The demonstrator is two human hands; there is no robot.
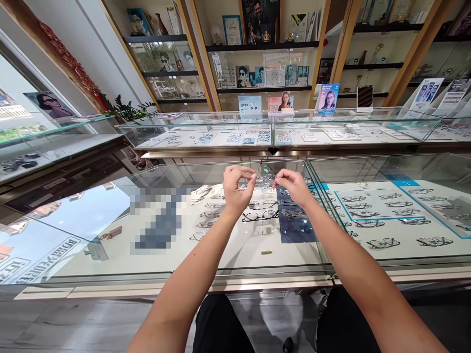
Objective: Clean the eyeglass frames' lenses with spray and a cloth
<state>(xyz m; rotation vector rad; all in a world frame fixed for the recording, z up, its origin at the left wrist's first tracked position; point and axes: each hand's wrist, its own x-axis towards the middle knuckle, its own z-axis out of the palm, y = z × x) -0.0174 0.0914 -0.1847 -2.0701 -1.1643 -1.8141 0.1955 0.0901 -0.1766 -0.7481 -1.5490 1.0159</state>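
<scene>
A thin dark-framed pair of eyeglasses [265, 169] is held up over the glass counter, with a small green glint on a lens. My left hand [237, 189] is closed in a pinch, thumb and forefinger tips meeting at the left side of the eyeglasses. From the right, my right hand [293, 185] pinches their other side between thumb and fingers. The frame is thin and partly blends with the frames behind it. Below my hands, inside the case, lies a black-rimmed pair of glasses [260, 215] among several others.
The glass display counter [221, 280] stretches across in front of me. A dark blue panel [299, 229] lies inside it. More glasses rest on the right on a white board [397, 240]. Behind stand a second glass case [206, 149] and wall shelves [263, 48].
</scene>
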